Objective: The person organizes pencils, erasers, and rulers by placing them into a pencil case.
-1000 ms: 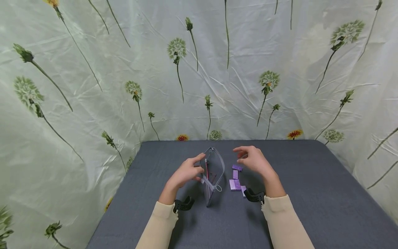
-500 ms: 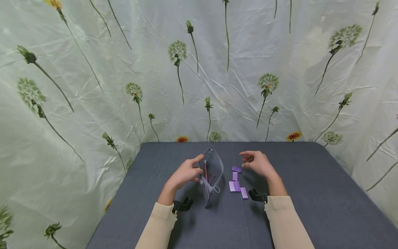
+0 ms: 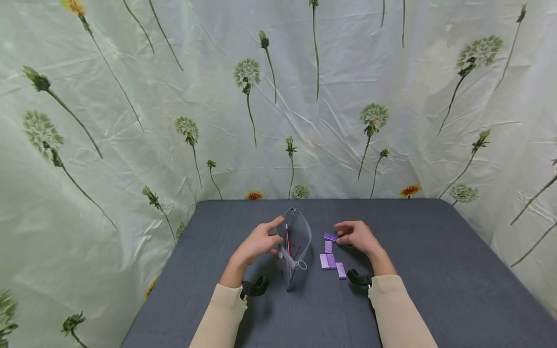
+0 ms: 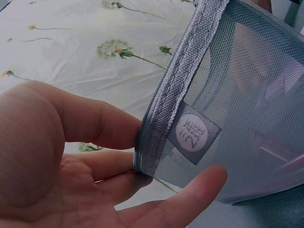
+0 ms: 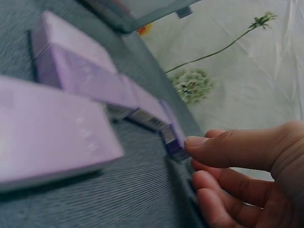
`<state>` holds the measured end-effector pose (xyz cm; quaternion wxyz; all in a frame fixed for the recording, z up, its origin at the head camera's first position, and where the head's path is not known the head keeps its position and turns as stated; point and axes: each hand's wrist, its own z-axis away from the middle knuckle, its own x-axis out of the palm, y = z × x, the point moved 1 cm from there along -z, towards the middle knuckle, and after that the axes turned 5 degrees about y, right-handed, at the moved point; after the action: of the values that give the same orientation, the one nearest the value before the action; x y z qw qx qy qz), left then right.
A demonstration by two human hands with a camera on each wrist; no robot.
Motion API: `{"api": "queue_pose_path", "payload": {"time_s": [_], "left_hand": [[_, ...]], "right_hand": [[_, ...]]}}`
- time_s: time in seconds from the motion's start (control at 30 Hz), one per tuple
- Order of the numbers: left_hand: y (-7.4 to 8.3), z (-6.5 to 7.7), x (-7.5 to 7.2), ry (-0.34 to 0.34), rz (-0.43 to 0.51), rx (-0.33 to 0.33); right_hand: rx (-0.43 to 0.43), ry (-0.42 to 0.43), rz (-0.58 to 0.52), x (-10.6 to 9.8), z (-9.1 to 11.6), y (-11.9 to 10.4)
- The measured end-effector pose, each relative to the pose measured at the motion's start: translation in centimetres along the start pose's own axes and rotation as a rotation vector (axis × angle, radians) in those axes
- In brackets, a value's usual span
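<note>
A grey mesh zip pouch (image 3: pixel 289 271) stands upright on the table with its mouth spread. My left hand (image 3: pixel 258 240) pinches its zipper edge, the thumb on one side and fingers on the other; a small cloth label (image 4: pixel 194 134) shows beside them. Inside the pouch leans a red pencil (image 3: pixel 287 238). My right hand (image 3: pixel 359 236) is low over the table at the farthest of several small purple boxes, a dark purple box (image 3: pixel 329 237). In the right wrist view the thumb tip overlaps the end of that box (image 5: pixel 175 143), with the other fingers loosely bent.
Between the pouch and my right hand lie the other boxes: a small lilac box (image 3: pixel 328 247), two side by side (image 3: pixel 328 261) and one nearest me (image 3: pixel 341 270). The dark grey table (image 3: pixel 209 217) ends at a hanging flowered cloth (image 3: pixel 261 164).
My right hand first draws right, away from the boxes, then lowers to the far dark purple box. The left hand keeps its hold on the pouch's edge.
</note>
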<state>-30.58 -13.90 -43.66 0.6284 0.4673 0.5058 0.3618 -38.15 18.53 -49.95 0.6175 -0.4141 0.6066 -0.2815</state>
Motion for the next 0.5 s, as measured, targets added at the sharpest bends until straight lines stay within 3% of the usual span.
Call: {"api": "queue_pose_path", "payload": {"time_s": [0.5], "left_hand": [[-0.1,0.1,-0.1,-0.001,0.006,-0.004]], "right_hand": [[0.008,0.056,0.09,1.3,0.0,0.6]]}}
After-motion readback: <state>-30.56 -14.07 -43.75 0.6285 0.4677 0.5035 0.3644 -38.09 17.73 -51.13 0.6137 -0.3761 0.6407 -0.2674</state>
